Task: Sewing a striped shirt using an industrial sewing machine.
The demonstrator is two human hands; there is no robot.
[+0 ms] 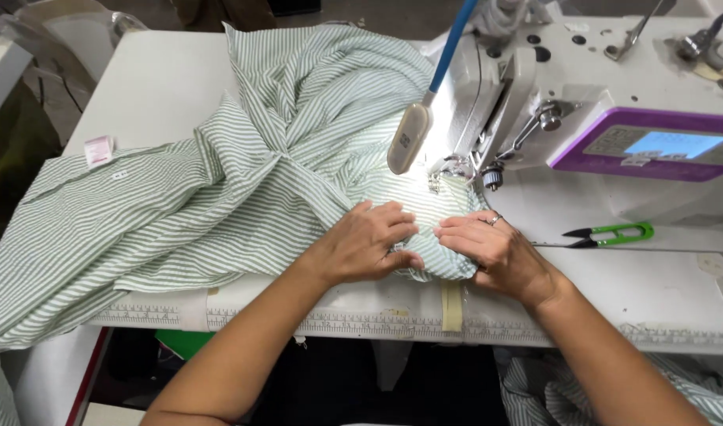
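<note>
- A white sewing table (164, 79) is seen from above, its front edge lined with printed measuring tape (338, 319).
- A green-and-white striped garment (243, 181) is spread across the table, bunched and twisted at the middle, with one end trailing off the left edge.
- A folded section of the fabric is pressed flat just in front of the needle area (448, 170) of a white industrial sewing machine (582, 95), which is lit by a small lamp on a blue gooseneck (410, 138).
- The left hand (369, 241) is laid on the cloth, fingers curled and pinching a fold at its edge.
- The right hand (491, 248), a ring worn on one finger, is set beside it, fingertips pressed onto the same fold; the two hands are nearly touching.
- Green-handled thread snips (614, 233) are left on the table to the right, apart from both hands.
- A small pink label (98, 150) is seen at the garment's left part.
</note>
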